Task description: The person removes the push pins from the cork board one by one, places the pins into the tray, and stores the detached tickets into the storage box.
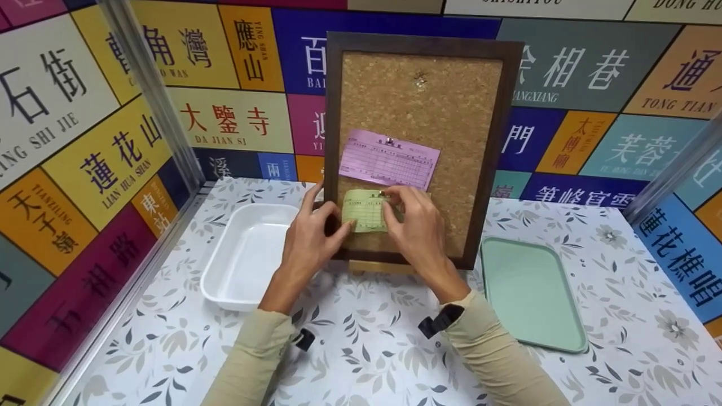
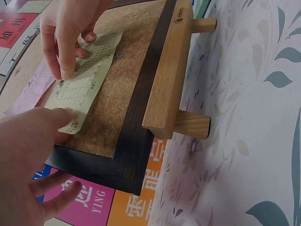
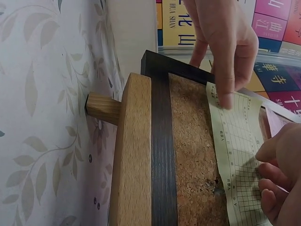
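Note:
A framed corkboard [image 1: 465, 129] stands tilted on a wooden easel [image 2: 171, 70]. My left hand [image 1: 313, 234] is at its lower left, thumb on the front of a yellow-green printed slip [image 1: 361, 211] and a finger behind the slip's edge, pinching it. Other left fingers reach round the frame's side. My right hand [image 1: 418, 225] is at the slip's top edge, with its fingertips at a small dark pushpin [image 2: 60, 83], which they partly hide. Above, a pink printed slip [image 1: 389, 159] hangs from a pin [image 1: 390, 140].
On the left sits a white tray [image 1: 211, 282]; a flat green tray [image 1: 530, 293] lies on the right. Several metallic pins [image 1: 420, 79] cluster near the board's top. A leaf-patterned cloth [image 1: 372, 338] covers the table, with printed panels [image 1: 237, 121] round it.

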{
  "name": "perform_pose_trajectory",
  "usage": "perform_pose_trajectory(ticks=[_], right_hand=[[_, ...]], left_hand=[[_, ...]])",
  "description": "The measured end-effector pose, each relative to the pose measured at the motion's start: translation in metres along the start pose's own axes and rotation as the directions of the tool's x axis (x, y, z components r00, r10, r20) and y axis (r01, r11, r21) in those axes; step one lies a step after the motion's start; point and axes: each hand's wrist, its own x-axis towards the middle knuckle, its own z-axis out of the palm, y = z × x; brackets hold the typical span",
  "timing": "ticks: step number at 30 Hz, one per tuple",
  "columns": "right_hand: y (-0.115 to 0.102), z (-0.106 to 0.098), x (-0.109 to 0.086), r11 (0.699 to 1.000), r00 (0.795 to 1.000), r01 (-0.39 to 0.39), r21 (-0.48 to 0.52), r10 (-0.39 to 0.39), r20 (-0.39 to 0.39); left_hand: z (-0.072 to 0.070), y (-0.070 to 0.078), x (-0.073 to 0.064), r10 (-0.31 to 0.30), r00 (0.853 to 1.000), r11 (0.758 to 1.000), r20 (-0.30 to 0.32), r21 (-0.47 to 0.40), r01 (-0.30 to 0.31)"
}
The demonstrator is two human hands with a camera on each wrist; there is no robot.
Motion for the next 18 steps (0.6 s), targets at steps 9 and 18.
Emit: perform_pose_trajectory(ticks=[9,18], right_hand=[[-0.0038,0.0011,0.0036,1.000,1.000,-0.019,-0.015,0.019,-0.004],[-0.0046,0.0028,0.0066,0.999,0.998,-0.033,0.012,0.034,-0.044]], left_hand=[[0.0010,0.0013,0.0041,-0.045,0.998,0.997,-0.036,-0.061,0.042],[0.0022,0.0030,0.0040,-0.042,0.998,0.996,-0.047,-0.085,0.038]])
